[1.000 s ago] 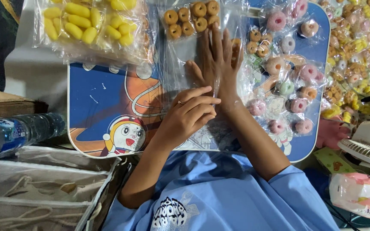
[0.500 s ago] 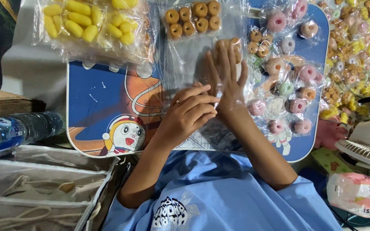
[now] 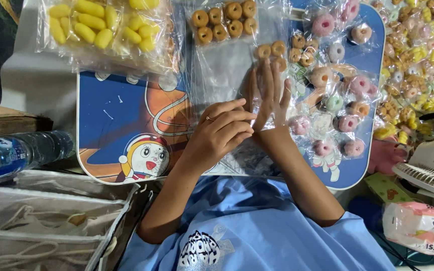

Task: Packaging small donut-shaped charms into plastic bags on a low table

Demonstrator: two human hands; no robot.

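Note:
My right hand [image 3: 269,95] lies flat with fingers spread on a clear plastic bag [image 3: 222,75] on a small blue cartoon-printed table [image 3: 121,115]. My left hand [image 3: 222,131], with a ring on one finger, has its fingers curled at the bag's edge, touching my right wrist. A few brown ring-shaped snacks [image 3: 272,50] sit just beyond my right fingertips. A clear bag of more brown rings [image 3: 222,22] lies farther back. Whether my right hand is inside the bag or on top of it is unclear.
A bag of yellow puffed snacks [image 3: 101,25] rests at the table's far left. Several small packets of pink and pastel rings [image 3: 347,100] cover the right side, with a heap of packets [image 3: 418,60] beyond. A water bottle [image 3: 16,153], white cloth bags [image 3: 41,226] and a fan [image 3: 433,165] surround me.
My right hand has slid back toward me and slightly right along the clear bag. My left hand has stayed in place.

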